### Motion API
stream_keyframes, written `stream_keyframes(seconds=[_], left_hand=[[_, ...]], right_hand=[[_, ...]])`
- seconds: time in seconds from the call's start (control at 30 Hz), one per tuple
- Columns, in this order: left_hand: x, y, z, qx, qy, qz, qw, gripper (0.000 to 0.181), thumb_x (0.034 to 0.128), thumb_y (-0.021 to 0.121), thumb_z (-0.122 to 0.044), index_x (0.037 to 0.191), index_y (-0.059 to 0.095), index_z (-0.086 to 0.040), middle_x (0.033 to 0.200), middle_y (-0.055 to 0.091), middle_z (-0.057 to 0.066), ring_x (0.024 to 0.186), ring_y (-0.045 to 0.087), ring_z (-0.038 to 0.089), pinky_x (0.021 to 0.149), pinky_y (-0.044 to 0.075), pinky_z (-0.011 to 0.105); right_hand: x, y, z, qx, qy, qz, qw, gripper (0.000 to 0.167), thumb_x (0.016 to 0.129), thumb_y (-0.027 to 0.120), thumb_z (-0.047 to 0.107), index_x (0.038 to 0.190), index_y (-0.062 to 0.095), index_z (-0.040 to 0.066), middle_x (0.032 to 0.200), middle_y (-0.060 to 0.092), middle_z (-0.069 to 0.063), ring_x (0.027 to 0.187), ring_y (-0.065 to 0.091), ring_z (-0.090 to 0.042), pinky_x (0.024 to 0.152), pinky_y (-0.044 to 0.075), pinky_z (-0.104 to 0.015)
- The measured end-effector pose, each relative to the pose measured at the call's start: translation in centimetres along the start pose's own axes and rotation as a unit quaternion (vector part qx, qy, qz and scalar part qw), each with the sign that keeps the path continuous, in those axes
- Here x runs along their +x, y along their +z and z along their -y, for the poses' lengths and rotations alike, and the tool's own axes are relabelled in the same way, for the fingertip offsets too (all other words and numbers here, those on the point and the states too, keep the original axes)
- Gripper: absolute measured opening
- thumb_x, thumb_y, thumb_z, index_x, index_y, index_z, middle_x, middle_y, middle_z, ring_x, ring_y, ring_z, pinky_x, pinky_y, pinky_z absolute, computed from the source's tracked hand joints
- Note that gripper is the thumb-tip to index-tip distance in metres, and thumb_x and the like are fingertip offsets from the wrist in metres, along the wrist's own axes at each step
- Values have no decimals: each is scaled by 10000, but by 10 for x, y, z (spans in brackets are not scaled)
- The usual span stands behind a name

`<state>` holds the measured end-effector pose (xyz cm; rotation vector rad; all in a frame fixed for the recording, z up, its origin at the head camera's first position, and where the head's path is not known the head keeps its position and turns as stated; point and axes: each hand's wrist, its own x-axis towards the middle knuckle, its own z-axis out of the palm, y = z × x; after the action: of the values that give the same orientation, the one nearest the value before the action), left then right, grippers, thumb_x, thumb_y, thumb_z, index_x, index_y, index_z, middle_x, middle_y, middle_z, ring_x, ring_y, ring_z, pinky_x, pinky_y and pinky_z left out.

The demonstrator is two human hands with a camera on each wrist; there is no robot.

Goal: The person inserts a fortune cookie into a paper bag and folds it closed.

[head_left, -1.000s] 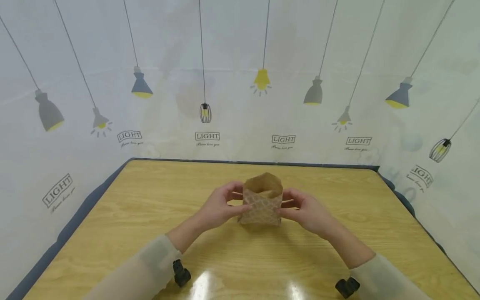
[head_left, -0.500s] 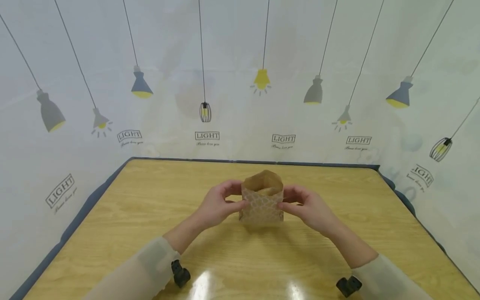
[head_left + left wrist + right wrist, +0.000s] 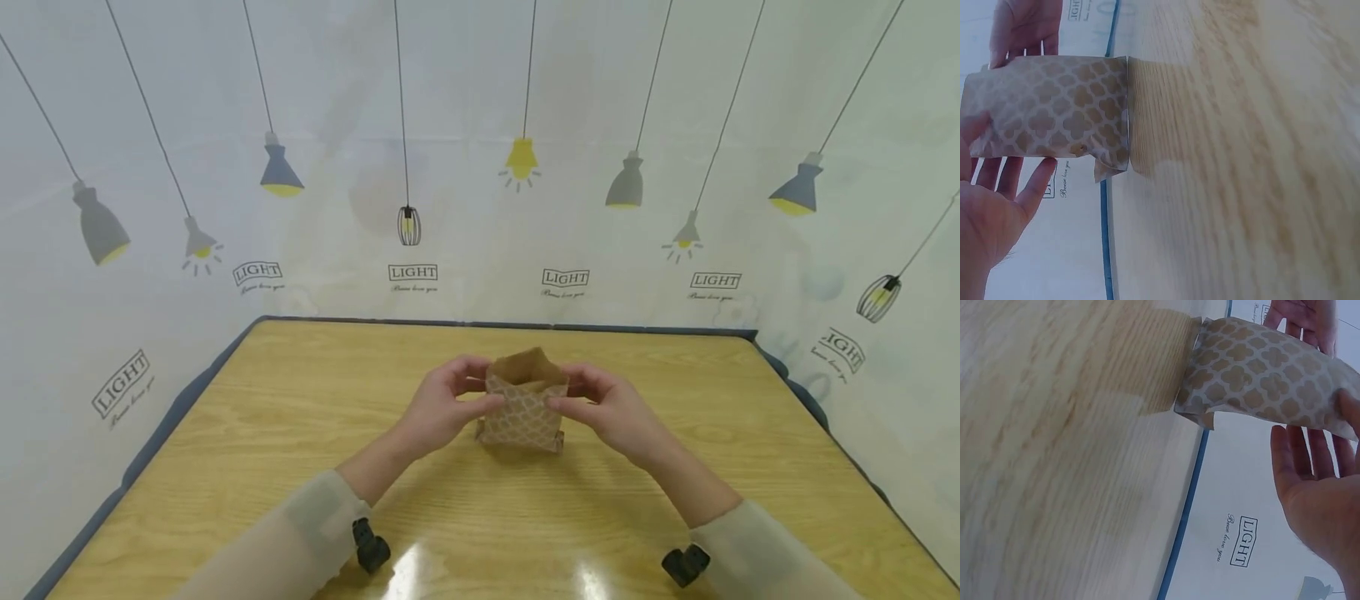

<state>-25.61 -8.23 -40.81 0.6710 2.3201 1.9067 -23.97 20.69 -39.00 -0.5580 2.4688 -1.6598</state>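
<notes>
A small brown paper bag [image 3: 517,421] with a pale lattice pattern stands upright on the wooden table, its mouth upward and partly open. My left hand [image 3: 441,410] grips the bag's upper left side, thumb on the front and fingers around the side. On the opposite side my right hand [image 3: 621,417] holds it the same way. In the left wrist view the bag's [image 3: 1054,106] bottom edge meets the tabletop, and a folded flap sticks out at one lower corner. The right wrist view shows the bag's [image 3: 1260,375] front bulging slightly. What lies inside cannot be made out.
The wooden table [image 3: 315,375] extends around the bag on all sides, with a dark blue edging [image 3: 420,322] at the back. Behind it hangs a pale wall covering [image 3: 465,100] printed with lamps. A small black camera [image 3: 371,546] sits at each wrist.
The bag's mouth has narrowed and its front looks more creased. Both thumbs have shifted inward on the bag's front. The bag stays in the same spot on the table.
</notes>
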Motion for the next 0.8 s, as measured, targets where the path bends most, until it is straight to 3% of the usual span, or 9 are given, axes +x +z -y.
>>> stream_keyframes(seconds=[0.17,0.43,0.57,0.7,0.8], left_hand=[[1,3,1,9,-54,-198,9998,283,989,819,-133,1247,719,-72,1158,733,96,1097,731,218,860,648,306],[0,3,2,-507,-117,-119,9986,176,1002,785,-80,1144,698,-26,1091,696,44,1008,733,164,824,662,311],[0,2,2,-657,-227,6,9976,239,1002,786,-79,1214,688,-28,1149,679,51,1044,722,165,830,660,309],[1,2,3,-606,-344,174,9974,330,1013,793,-132,1314,678,-56,1268,680,99,1116,719,184,885,660,339],[2,3,4,-515,-380,152,9978,291,1016,793,-156,1270,691,-58,1260,711,95,1123,733,182,906,657,346]], right_hand=[[2,6,-1,213,-12,-248,9995,279,1041,772,214,1271,721,63,1028,697,-73,938,674,-186,842,630,-286],[0,7,0,349,50,-548,9979,236,1021,789,155,1163,704,-13,942,690,-35,899,698,-132,852,654,-291],[1,5,-1,189,31,-539,9984,222,1014,799,165,1142,704,11,940,679,-33,898,690,-141,829,640,-286],[3,5,-3,85,-49,-266,9996,277,1035,778,212,1262,726,62,1046,712,-73,950,686,-164,844,620,-288],[5,5,-3,312,-9,-6,9995,356,1056,750,216,1376,709,66,1147,749,-117,1010,719,-173,903,641,-317]])
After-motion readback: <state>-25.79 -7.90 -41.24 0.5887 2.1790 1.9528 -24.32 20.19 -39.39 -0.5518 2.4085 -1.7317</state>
